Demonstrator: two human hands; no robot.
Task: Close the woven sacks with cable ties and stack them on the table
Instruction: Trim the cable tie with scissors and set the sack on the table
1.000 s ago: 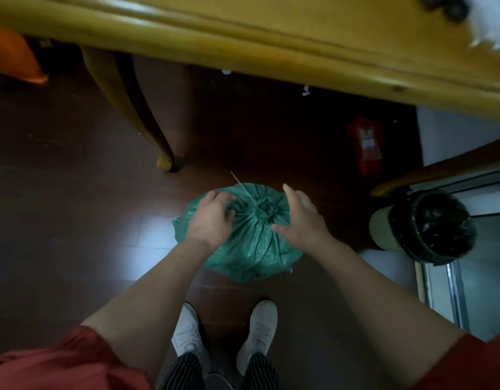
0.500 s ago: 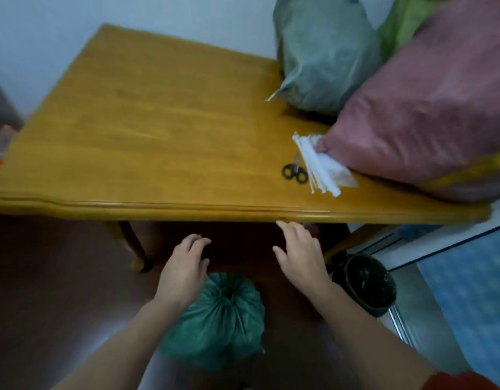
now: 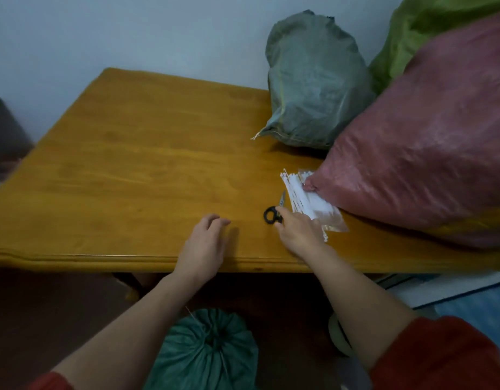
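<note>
A person's left hand (image 3: 203,243) hovers over the front edge of a wooden counter (image 3: 130,164), its grip loose and holding nothing. The right hand (image 3: 298,232) touches the black handles of small scissors (image 3: 273,213); whether its grip has closed on them cannot be told. Just beside them lies a packet of white cable ties (image 3: 302,198), touching a pink sack (image 3: 426,142). A grey-green sack (image 3: 313,85) and a lime sack (image 3: 440,23) sit behind. A tied dark green sack (image 3: 209,353) stands on the floor below.

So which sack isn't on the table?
The dark green sack on the floor; the grey sack, pink sack and lime sack are piled on the table.
</note>
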